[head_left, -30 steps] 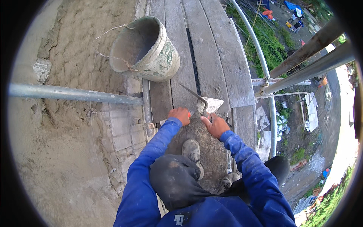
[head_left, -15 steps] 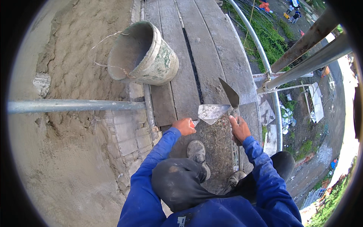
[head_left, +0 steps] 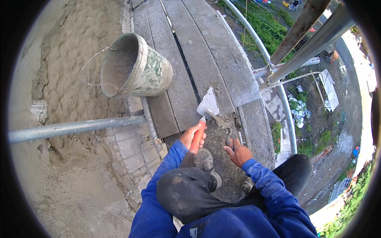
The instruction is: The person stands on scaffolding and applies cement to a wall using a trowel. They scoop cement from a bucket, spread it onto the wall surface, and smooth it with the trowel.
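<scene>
My left hand (head_left: 192, 137) is closed round the orange handle of a trowel (head_left: 208, 102), whose mortar-smeared blade points away from me over the planks. My right hand (head_left: 239, 153) grips a second trowel (head_left: 218, 120) by its handle. That blade shows nearly edge-on and slants left, its tip close to the base of the first blade; I cannot tell whether they touch. Beyond my left hand a mortar-stained bucket (head_left: 156, 73) lies tilted on the planks, its mouth toward the wall. A wire handle hangs from its rim, and dried grey residue coats its inside.
Scaffold planks (head_left: 206, 59) with gaps between them run away from me. On the left, rough wet-looking mortar covers a wall (head_left: 71, 75), crossed by a metal pipe (head_left: 79, 127). Scaffold tubes (head_left: 313, 43) stand along the right edge, with ground and grass far below.
The left trowel has swung from pointing right to pointing away, showing its handle. The right trowel has tipped left and turned edge-on, with my right hand lower. The whole view has shifted slightly.
</scene>
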Tool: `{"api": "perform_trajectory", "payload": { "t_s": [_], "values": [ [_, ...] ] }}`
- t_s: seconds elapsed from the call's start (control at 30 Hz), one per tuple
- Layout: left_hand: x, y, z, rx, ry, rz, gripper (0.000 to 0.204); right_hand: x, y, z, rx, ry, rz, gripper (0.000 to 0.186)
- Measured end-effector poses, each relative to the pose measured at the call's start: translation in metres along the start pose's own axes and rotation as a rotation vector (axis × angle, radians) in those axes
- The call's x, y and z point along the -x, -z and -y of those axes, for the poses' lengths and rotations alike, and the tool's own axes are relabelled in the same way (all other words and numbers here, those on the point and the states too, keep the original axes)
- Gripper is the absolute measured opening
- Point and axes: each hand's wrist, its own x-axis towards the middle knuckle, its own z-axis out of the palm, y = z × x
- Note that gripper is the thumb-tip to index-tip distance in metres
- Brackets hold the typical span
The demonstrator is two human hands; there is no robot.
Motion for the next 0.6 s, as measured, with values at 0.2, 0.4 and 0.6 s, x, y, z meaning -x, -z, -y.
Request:
{"api": "perform_trajectory", "payload": {
  "t_s": [0.2, 0.4, 0.6],
  "values": [
    [-0.002, -0.015, 0.001, -0.466, -0.058, -0.217, 0.045, 0.005, 0.008, 0.008, 0.199, 0.036, -0.027, 0.045],
    [-0.003, -0.011, -0.002, -0.517, -0.046, -0.25, 0.043, 0.003, 0.009, 0.003, 0.256, 0.036, -0.066, 0.045],
    [-0.002, -0.007, -0.003, -0.5, -0.069, -0.212, 0.046, -0.005, 0.001, -0.012, 0.176, 0.046, -0.098, 0.046]
  ]
}}
